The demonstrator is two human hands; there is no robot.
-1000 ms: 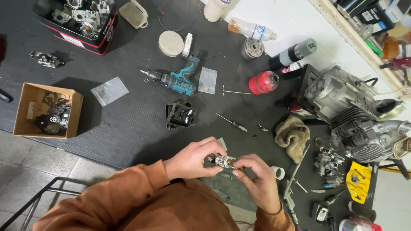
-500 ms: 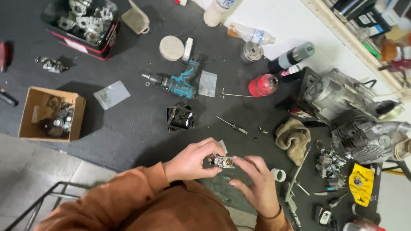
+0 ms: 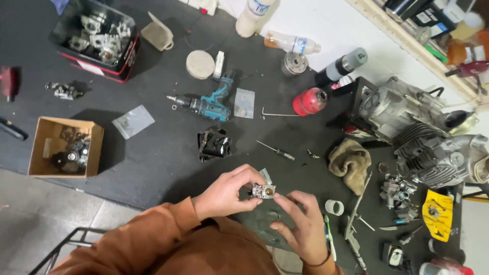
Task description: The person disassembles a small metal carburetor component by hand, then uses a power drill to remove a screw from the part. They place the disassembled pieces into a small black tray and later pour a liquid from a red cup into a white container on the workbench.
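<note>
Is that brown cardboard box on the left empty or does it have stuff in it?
Not empty. The open cardboard box holds a cluster of dark metal parts at its right side.

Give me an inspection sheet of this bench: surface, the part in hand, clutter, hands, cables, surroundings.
Surface: dark mat over a grey floor.
Job's things: small metal carburettor held above the mat's near edge.
Clutter: teal drill, red canister, cardboard box of parts, black bin of metal parts, rag, screwdriver, engine, yellow tool.
Grippers: left hand pinches the carburettor; right hand touches it with its fingertips from the other side.
Cables: nothing seen.
Surroundings: white wall base and a shelf of bottles at the upper right.
</note>
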